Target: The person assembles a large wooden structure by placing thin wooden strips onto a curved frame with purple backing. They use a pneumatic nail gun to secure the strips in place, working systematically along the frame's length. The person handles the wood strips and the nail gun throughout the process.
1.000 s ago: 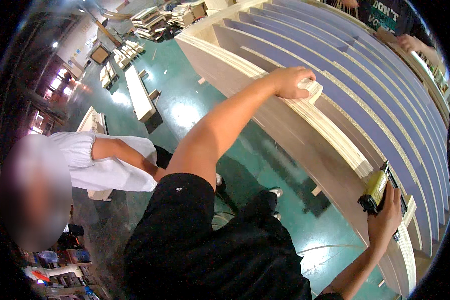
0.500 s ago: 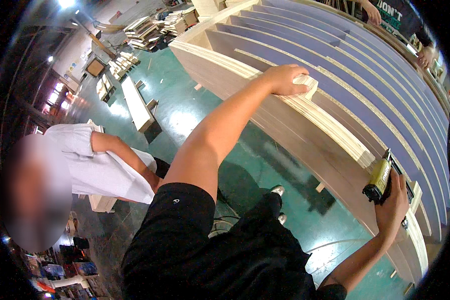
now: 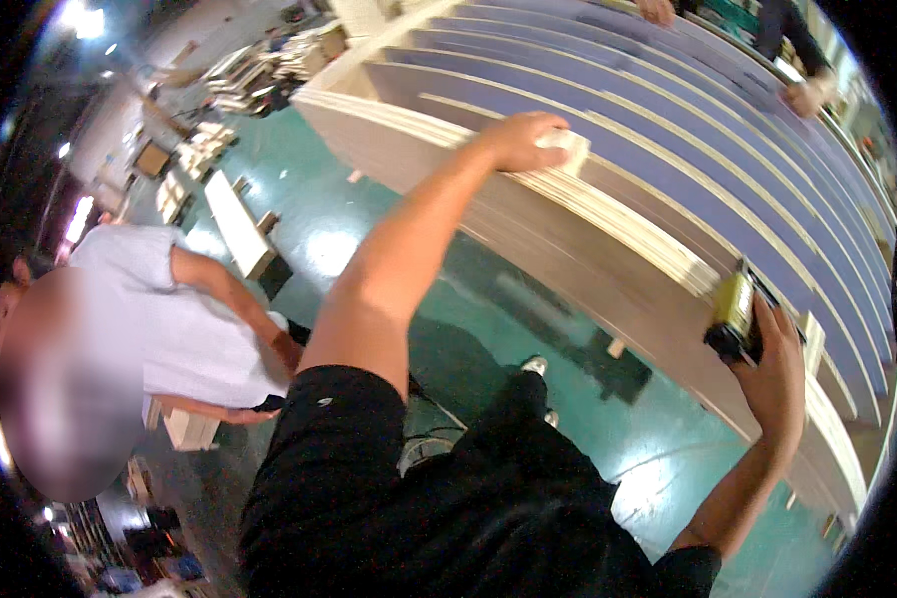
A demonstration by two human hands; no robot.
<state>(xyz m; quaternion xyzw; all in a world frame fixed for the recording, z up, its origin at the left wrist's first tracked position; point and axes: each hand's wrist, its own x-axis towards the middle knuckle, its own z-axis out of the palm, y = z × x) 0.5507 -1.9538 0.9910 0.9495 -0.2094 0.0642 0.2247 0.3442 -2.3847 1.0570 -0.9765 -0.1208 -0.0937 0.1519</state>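
1. that big curved wooden frame (image 3: 578,254) fills the space before the person.
2. the yellow-and-black nail gun (image 3: 734,307) is at its near edge, right hand (image 3: 775,359) closed round it.
3. farther along, left hand (image 3: 524,143) curls over a pale block (image 3: 576,154).

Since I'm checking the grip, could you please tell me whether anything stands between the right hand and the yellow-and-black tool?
Nothing visible does: the right hand is wrapped around the tool, at the wooden frame.
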